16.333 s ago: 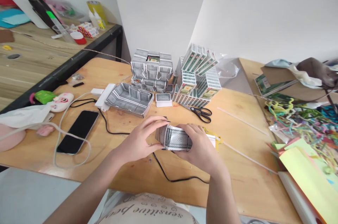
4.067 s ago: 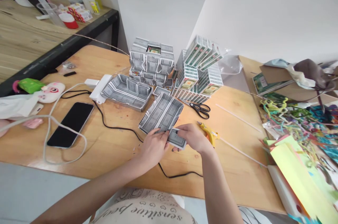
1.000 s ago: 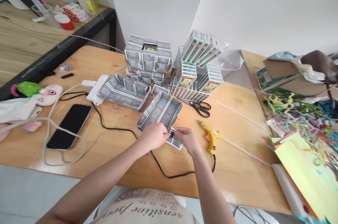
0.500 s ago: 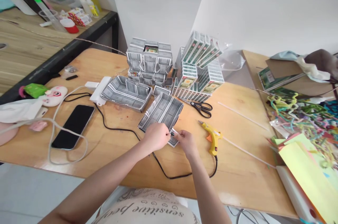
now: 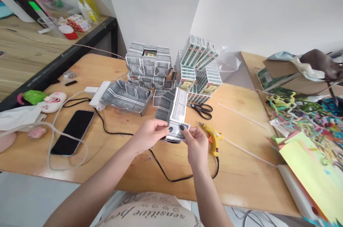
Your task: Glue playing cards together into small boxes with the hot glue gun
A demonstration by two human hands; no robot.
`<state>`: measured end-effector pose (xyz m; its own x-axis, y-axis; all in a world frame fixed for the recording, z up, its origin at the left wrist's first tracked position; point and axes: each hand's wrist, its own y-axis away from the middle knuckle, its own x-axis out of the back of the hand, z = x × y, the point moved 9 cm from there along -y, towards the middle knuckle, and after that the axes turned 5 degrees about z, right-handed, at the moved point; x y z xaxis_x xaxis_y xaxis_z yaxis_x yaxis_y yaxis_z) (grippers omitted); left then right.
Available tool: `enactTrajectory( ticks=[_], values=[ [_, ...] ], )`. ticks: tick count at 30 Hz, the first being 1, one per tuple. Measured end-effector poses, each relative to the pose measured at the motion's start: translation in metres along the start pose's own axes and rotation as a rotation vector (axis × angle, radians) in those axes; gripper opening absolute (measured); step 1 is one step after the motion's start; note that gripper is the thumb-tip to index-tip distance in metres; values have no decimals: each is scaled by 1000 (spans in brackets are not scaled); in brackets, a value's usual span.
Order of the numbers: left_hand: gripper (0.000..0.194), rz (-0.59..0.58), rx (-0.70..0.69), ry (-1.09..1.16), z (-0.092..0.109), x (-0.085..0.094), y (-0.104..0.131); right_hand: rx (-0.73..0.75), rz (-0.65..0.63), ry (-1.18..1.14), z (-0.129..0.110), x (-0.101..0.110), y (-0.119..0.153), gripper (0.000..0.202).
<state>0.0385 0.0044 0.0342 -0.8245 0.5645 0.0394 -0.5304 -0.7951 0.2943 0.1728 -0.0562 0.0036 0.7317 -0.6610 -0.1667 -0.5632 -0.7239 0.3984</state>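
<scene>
A grey-patterned tray made of playing cards (image 5: 179,104) is tipped up on its side in front of me. At its near end a playing card (image 5: 176,131) lies against the wall; I cannot tell whether it is fixed there. My left hand (image 5: 148,135) pinches the left side of this end between thumb and fingers. On the other side my right hand (image 5: 197,144) grips the card's right edge, thumb on top. A second card tray (image 5: 125,104) stands to the left. Close to my right hand lies a yellow hot glue gun (image 5: 215,137).
Behind the trays stand a grey card-covered structure (image 5: 148,62) and stacked card boxes (image 5: 202,77). Black scissors (image 5: 202,110) lie near the boxes. A phone (image 5: 72,132), a white power strip (image 5: 100,95) and cables are at left. Pipe cleaners (image 5: 297,112) and coloured paper (image 5: 308,170) fill the right.
The tray has gone from lying open side up to tipped on its side. My hands have moved slightly apart, with the card now against the tray's near end.
</scene>
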Motion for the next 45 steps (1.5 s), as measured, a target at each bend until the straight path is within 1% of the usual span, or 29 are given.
enactTrajectory(
  ticks=[3,7,10,13,15,17,19,20,22,23,25,27,29,31,32,34,37,39,41,45],
  values=[
    [20,12,-12,52,5,-6,3,124,63,102,-15,4,3,29],
    [19,133,-24,-13,5,-2,6,202,102,133,-22,5,6,28],
    [20,231,-25,-74,0,4,6,232,113,106,-22,2,9,27],
    [28,331,-20,-155,-5,11,5,246,113,96,-17,-1,13,28],
    [33,390,-35,-208,-3,15,4,251,117,101,-14,-3,15,29],
    [34,419,-58,-242,0,16,3,248,125,100,-10,-3,17,30],
    [32,434,-80,-245,2,17,3,231,100,91,-8,-3,17,30],
    [30,441,-89,-228,2,19,3,217,66,86,-6,-4,15,28],
    [29,463,-97,-139,0,24,4,187,-20,61,-5,-7,10,25],
    [29,472,-93,-60,-3,27,5,174,-50,40,-4,-6,7,25],
    [30,454,-66,156,-10,30,5,141,-73,-11,-1,-2,-2,34],
    [31,396,-13,370,-17,27,5,58,-119,-60,9,-2,-10,45],
    [33,325,58,522,-24,21,5,-79,-203,-102,25,-6,-15,48],
    [34,258,127,591,-31,14,5,-182,-235,-137,37,-6,-16,45],
    [35,222,153,598,-35,11,5,-202,-216,-150,40,-3,-16,44],
    [36,163,169,548,-41,9,4,-191,-151,-163,38,5,-17,43],
    [36,134,116,406,-45,14,4,-108,-89,-142,24,12,-17,48],
    [38,115,75,336,-45,17,4,-42,-75,-102,13,14,-17,54],
    [41,83,57,303,-44,18,6,0,-78,-63,5,14,-16,53],
    [44,68,70,267,-41,21,8,30,-70,3,1,13,-16,48]
  ],
)
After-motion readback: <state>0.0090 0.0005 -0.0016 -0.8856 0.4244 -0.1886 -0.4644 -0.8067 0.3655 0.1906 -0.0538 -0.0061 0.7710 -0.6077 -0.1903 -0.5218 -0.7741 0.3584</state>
